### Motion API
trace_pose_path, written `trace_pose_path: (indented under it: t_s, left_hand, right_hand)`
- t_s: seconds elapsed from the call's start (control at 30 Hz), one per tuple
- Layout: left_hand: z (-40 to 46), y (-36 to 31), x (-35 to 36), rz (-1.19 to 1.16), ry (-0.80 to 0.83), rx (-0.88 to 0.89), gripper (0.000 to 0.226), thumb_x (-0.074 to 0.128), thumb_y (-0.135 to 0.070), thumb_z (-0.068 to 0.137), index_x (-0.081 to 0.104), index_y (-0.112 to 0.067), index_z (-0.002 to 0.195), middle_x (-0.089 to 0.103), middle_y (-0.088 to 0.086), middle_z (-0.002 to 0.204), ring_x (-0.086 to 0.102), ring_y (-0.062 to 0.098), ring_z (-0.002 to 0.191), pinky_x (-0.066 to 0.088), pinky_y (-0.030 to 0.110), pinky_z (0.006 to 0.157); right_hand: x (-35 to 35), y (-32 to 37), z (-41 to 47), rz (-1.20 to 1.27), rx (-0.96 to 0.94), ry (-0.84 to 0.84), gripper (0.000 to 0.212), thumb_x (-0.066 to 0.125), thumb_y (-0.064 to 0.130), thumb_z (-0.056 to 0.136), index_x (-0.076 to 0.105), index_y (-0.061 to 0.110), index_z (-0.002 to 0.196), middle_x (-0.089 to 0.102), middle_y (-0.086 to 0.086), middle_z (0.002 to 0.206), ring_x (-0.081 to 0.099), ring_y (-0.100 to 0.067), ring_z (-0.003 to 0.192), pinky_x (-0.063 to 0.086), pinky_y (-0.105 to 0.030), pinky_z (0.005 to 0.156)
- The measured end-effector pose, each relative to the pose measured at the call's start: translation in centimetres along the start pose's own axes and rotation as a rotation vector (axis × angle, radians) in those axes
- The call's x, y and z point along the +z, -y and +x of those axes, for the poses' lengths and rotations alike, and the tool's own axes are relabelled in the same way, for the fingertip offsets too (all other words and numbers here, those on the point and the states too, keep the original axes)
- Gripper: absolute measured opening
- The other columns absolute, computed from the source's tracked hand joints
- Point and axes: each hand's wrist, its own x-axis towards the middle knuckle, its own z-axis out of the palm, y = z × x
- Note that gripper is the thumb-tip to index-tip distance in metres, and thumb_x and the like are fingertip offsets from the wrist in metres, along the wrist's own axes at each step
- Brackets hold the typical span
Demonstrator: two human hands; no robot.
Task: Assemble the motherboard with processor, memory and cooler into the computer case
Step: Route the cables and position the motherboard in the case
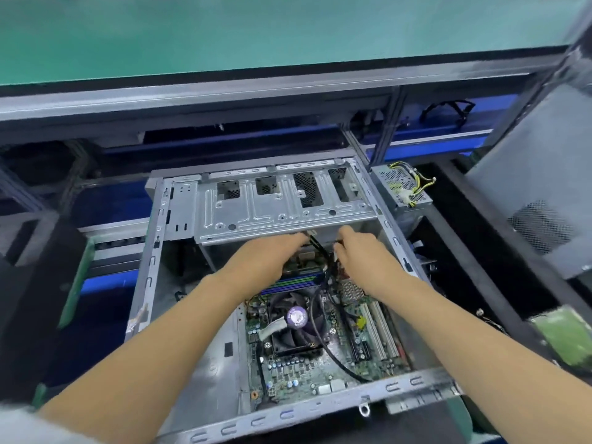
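Motherboard: green board, seated flat inside open computer case. Cooler: black fan, purple hub label, mid-board. Memory slots: blue and green strips beside fan. Left hand and right hand both grasping black cables under drive cage.

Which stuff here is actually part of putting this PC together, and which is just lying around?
In the job:
computer case
motherboard
cooler fan
memory slots
black cable
left hand
right hand

Lying about:
power supply with yellow wires, beside the case
grey side panel
green board
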Motion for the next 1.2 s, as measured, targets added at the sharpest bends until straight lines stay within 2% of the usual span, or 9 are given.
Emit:
trace_pose_path:
  t_s: [0.17, 0.3, 0.43, 0.6, 0.7, 0.83, 0.9, 1.03, 1.2]
  left_hand:
    - [1.1, 0.7, 1.6, 0.047, 0.128, -0.150, 0.067, 0.042, 0.009, 0.087, 0.033, -0.028, 0.143, 0.058, 0.002, 0.127, 0.060, 0.021, 0.099, 0.044, 0.032, 0.067]
    - [3.4, 0.4, 1.9, -0.111, 0.182, -0.355, 0.033, 0.033, -0.013, 0.100, 0.049, -0.010, 0.129, 0.043, -0.004, 0.083, 0.043, 0.014, 0.079, 0.042, 0.036, 0.082]
    - [3.7, 0.0, 2.1, -0.203, 0.140, -0.429, 0.019, 0.034, -0.010, 0.099, 0.052, -0.015, 0.097, 0.043, 0.000, 0.068, 0.037, 0.012, 0.057, 0.035, 0.026, 0.059]
    - [2.2, 1.7, 2.8, -0.262, 0.035, -0.535, 0.023, 0.042, -0.001, 0.092, 0.058, -0.010, 0.106, 0.058, 0.017, 0.094, 0.059, 0.033, 0.089, 0.043, 0.032, 0.068]
    - [2.5, 2.0, 2.3, -0.386, 0.026, -0.749, 0.035, 0.038, -0.014, 0.100, 0.053, -0.004, 0.130, 0.054, 0.020, 0.131, 0.049, 0.034, 0.124, 0.036, 0.040, 0.101]
    - [2.7, 1.2, 1.3, -0.387, 0.098, -0.787, 0.035, 0.039, -0.004, 0.099, 0.044, 0.003, 0.133, 0.060, 0.014, 0.109, 0.058, 0.028, 0.097, 0.045, 0.032, 0.088]
    - [2.9, 1.7, 1.7, -0.784, -0.034, -0.898, 0.026, 0.040, -0.003, 0.098, 0.054, 0.000, 0.120, 0.063, 0.015, 0.101, 0.061, 0.029, 0.093, 0.047, 0.028, 0.075]
    - [1.7, 1.1, 2.2, -1.586, -0.288, -0.734, 0.022, 0.033, -0.009, 0.101, 0.051, -0.011, 0.089, 0.043, 0.004, 0.067, 0.036, 0.014, 0.052, 0.031, 0.023, 0.050]
    - [1.3, 1.4, 1.7, -1.627, -0.303, -0.702, 0.026, 0.033, -0.007, 0.100, 0.049, -0.015, 0.081, 0.043, -0.005, 0.052, 0.032, 0.014, 0.053, 0.031, 0.026, 0.054]
  right_hand:
    - [-0.1, -0.7, 0.7, 0.454, 0.161, 0.233, 0.010, 0.045, 0.004, 0.095, 0.048, 0.013, 0.097, 0.063, -0.013, 0.105, 0.060, -0.023, 0.086, 0.044, -0.027, 0.064]
    - [-0.6, -0.6, 1.3, 0.774, 0.353, 0.243, 0.014, 0.050, 0.002, 0.090, 0.048, 0.014, 0.096, 0.059, -0.015, 0.106, 0.055, -0.021, 0.088, 0.050, -0.046, 0.092]
    - [-1.1, -0.5, 1.4, 0.683, 0.354, 0.263, 0.018, 0.052, 0.015, 0.091, 0.044, 0.009, 0.106, 0.049, -0.003, 0.089, 0.047, -0.013, 0.073, 0.048, -0.033, 0.069]
    - [-1.3, 0.1, 1.2, 0.704, 0.286, 0.389, 0.030, 0.062, 0.020, 0.089, 0.045, 0.010, 0.111, 0.059, -0.008, 0.102, 0.060, -0.017, 0.086, 0.051, -0.032, 0.077]
    - [-1.3, 0.4, 1.1, 0.995, 0.328, 0.545, 0.027, 0.055, 0.005, 0.094, 0.047, 0.003, 0.120, 0.056, -0.012, 0.113, 0.070, -0.022, 0.084, 0.060, -0.032, 0.073]
    - [-0.3, 0.5, 0.9, 0.663, 0.226, 0.570, 0.036, 0.062, 0.022, 0.091, 0.048, 0.005, 0.120, 0.063, -0.008, 0.091, 0.063, -0.009, 0.054, 0.054, -0.021, 0.052]
    - [0.7, 1.0, 1.2, 0.462, 0.172, 0.531, 0.046, 0.060, 0.034, 0.092, 0.047, 0.005, 0.124, 0.064, -0.005, 0.073, 0.058, -0.007, 0.045, 0.047, -0.021, 0.049]
    - [2.0, 2.1, 2.4, 0.215, 0.077, 0.469, 0.058, 0.063, 0.042, 0.087, 0.051, 0.012, 0.135, 0.059, -0.007, 0.126, 0.058, -0.022, 0.110, 0.048, -0.031, 0.089]
    - [2.1, 2.7, 2.8, 0.099, 0.072, 0.271, 0.028, 0.059, 0.040, 0.091, 0.069, 0.025, 0.113, 0.065, 0.003, 0.118, 0.062, -0.020, 0.099, 0.050, -0.030, 0.079]
